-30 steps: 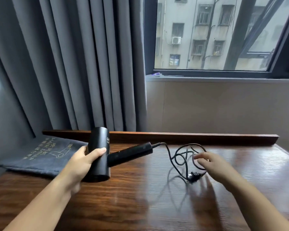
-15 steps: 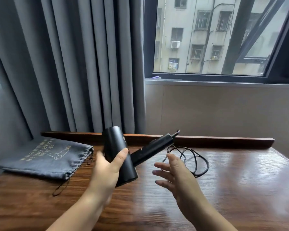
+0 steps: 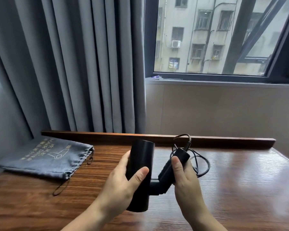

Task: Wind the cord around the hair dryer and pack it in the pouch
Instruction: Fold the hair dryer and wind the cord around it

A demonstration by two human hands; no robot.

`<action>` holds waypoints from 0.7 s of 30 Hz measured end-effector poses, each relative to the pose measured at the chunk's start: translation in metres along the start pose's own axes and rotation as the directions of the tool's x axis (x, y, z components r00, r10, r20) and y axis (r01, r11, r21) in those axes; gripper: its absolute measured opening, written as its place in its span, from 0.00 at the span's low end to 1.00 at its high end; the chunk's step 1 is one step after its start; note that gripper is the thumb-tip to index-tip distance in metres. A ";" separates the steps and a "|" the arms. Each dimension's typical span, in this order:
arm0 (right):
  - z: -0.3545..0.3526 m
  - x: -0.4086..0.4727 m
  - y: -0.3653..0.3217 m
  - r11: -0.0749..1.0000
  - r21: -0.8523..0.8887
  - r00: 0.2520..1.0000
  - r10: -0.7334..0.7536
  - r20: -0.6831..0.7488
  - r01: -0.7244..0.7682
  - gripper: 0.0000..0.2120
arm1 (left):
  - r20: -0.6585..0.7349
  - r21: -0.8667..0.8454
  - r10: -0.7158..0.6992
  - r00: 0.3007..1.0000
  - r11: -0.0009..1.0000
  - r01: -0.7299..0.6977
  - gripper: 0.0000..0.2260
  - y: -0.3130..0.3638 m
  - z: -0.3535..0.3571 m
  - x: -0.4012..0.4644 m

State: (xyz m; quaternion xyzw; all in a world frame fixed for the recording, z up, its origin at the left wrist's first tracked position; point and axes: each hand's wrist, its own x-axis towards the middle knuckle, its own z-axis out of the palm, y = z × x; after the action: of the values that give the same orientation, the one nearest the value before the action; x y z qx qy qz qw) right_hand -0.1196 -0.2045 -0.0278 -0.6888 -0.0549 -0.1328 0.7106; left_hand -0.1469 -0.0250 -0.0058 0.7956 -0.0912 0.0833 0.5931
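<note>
Since half a second ago the right hand [image 3: 182, 177] has closed round the hair dryer's handle [image 3: 172, 169], where before it hovered spread beside it. Its thumb lies along the handle's near face and its fingers curl behind. At nine o'clock from it, the left hand [image 3: 123, 182] grips the hair dryer [image 3: 140, 165] by its barrel, thumb across the front, holding it upright and clear of the bench [image 3: 240, 180]. The handle looks hinged at its foot and tilted toward one o'clock, so I judge the step in hand to be folding the handle in before any winding.

From the handle's tip the cord [image 3: 202, 162] loops up and drops in loose coils on the bench at two o'clock of the right hand; none is wound on yet. The next move likely calls for the right hand to let go of the handle and catch the cord close to its root.

At ten o'clock of the left hand, well apart, the grey pouch [image 3: 45, 157] lies flat, its drawstring [image 3: 60, 187] trailing; it appears to hold nothing.
</note>
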 end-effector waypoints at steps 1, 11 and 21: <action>-0.002 0.000 -0.002 1.000 -0.013 0.999 0.002 0.037 -0.002 0.21 | 0.013 0.002 -0.005 1.000 1.000 0.005 0.24 -0.001 -0.001 -0.001; -0.012 -0.004 -0.007 0.993 -0.116 0.961 0.066 0.270 -0.035 0.13 | 0.208 0.024 -0.009 0.978 1.000 0.005 0.19 0.003 -0.003 -0.003; -0.045 0.039 0.010 0.963 -0.270 0.995 -0.043 -0.087 0.018 0.11 | 0.250 -0.203 -0.028 0.968 0.976 0.080 0.22 0.006 -0.014 -0.006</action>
State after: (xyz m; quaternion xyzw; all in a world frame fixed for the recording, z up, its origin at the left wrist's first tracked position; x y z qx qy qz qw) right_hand -0.0840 -0.2531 -0.0288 -0.7711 -0.0140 -0.1814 0.6102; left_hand -0.1544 -0.0131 0.0020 0.7345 -0.1504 -0.0423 0.6604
